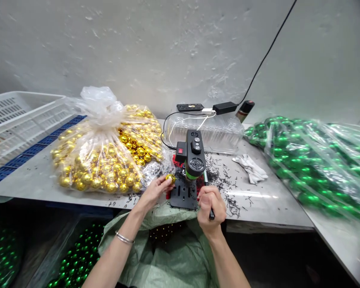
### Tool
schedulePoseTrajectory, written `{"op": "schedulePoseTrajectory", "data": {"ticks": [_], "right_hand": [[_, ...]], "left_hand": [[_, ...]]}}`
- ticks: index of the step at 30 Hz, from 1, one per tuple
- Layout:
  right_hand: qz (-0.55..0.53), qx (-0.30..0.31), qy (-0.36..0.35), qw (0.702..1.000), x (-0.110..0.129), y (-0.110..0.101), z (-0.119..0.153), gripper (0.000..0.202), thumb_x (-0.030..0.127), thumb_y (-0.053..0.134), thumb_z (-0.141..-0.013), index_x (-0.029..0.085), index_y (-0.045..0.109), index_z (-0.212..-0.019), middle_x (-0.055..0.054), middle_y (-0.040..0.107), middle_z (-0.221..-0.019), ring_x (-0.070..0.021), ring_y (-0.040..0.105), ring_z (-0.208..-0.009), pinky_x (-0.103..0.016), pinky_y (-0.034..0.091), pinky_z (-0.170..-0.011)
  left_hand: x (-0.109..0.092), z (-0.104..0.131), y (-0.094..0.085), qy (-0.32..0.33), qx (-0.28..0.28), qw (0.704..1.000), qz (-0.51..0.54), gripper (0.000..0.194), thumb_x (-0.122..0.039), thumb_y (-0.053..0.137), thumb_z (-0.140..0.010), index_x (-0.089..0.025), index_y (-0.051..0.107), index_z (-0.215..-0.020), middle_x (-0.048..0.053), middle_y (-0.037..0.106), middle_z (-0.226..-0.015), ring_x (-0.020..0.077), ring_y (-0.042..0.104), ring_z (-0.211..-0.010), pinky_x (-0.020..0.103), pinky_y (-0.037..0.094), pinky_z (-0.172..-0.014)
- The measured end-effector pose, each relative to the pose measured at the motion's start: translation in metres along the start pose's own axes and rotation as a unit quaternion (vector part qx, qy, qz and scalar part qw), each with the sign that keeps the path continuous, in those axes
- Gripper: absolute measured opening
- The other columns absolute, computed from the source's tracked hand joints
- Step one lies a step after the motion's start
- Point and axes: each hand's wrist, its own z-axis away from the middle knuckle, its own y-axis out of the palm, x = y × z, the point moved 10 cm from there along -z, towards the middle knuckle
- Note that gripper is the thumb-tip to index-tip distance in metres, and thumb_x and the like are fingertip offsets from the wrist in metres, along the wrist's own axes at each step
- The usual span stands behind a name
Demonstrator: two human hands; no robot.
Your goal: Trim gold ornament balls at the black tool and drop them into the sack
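My left hand (156, 191) pinches a shiny gold ball ornament (170, 178) just left of a small black machine (194, 156). The machine has a red switch on its side and a slotted black base plate (183, 196). Wrapped round the black-ended lever (211, 215) at the machine's right side is my right hand (211, 206), fingers closed. An open green woven sack (168, 256) hangs below the table edge, beneath both hands, with small gold glints inside it.
Clear bags of gold balls (99, 160) sit at the left, beside a white crate (24, 120). Bagged green balls (318, 160) lie at the right. Behind the machine is a clear plastic box (222, 136) bearing a phone (190, 107). White gloves (250, 169) and black scraps lie on the table.
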Motion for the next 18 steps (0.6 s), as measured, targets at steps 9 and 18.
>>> {"op": "schedulePoseTrajectory", "data": {"ticks": [9, 18], "right_hand": [[0.010, 0.014, -0.015, 1.000, 0.000, 0.001, 0.003, 0.025, 0.008, 0.043, -0.091, 0.021, 0.044, -0.069, 0.000, 0.050, -0.068, -0.0129, 0.050, -0.063, -0.027, 0.041, -0.055], [0.005, 0.025, -0.021, 0.999, 0.001, 0.002, 0.002, 0.024, 0.006, 0.044, -0.090, 0.021, 0.044, -0.070, 0.000, 0.049, -0.068, -0.0128, 0.050, -0.064, -0.026, 0.041, -0.056]], "left_hand": [[-0.021, 0.009, 0.045, 0.145, 0.013, 0.893, -0.426, 0.035, -0.035, 0.058, -0.089, -0.016, 0.066, -0.116, 0.012, 0.069, -0.104, 0.0259, 0.065, -0.095, 0.036, 0.050, -0.087], [-0.022, 0.003, 0.057, 0.144, 0.026, 0.843, -0.517, 0.031, -0.032, 0.056, -0.093, -0.013, 0.065, -0.115, 0.015, 0.068, -0.107, 0.0292, 0.065, -0.100, 0.038, 0.050, -0.089]]}}
